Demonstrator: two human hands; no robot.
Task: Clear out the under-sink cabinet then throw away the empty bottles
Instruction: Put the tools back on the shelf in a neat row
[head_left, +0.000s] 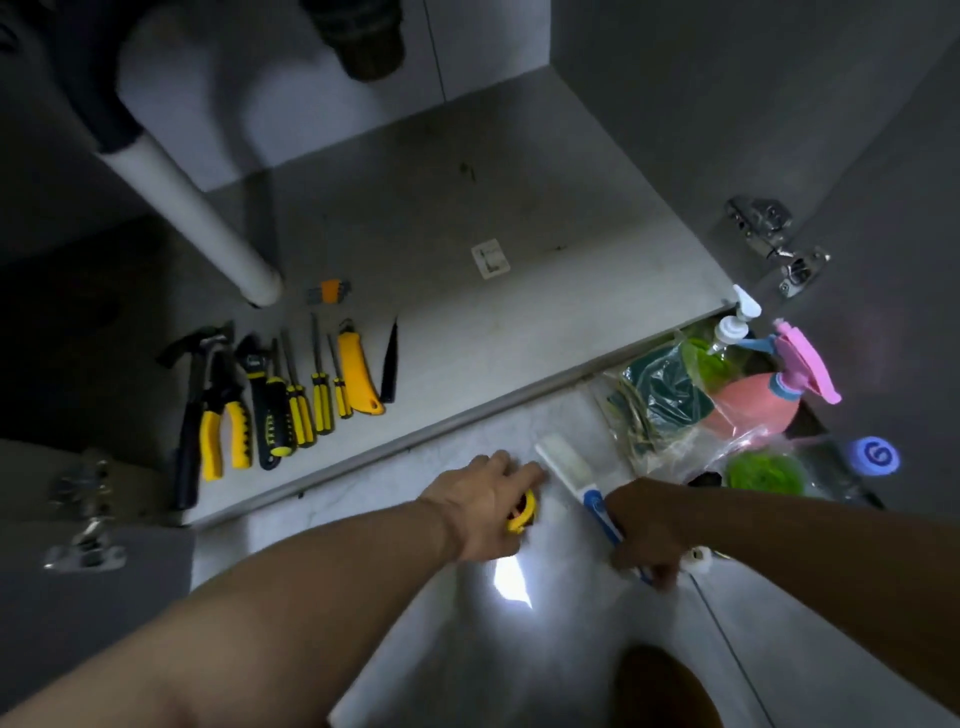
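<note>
**Tools up-left of your left hand; bottles off to the right**

On the left of the cabinet floor (519, 208) the row of tools (280, 395) is what remains inside. Their long axes run front to back, with the yellow handles toward the front edge and so toward you.

Your left hand (483, 499) is the nearer one. It lies palm-down on the floor outside the cabinet, over a small yellow item (523, 512). Blur hides whether the fingers clasp it or only cover it.

Just beside it, a blue-and-white brush (566, 457) lies slantwise, head toward the cabinet. Your right hand (644, 519) curls round its handle end.

Farther right, already out on the floor, are the pump bottle (730, 330), the pink spray bottle (758, 402) and a blue-capped bottle (877, 455). These fall to your right hand. I cannot tell which are empty.

I judge the tools come next, so reach up and left and take them by the handles.
</note>
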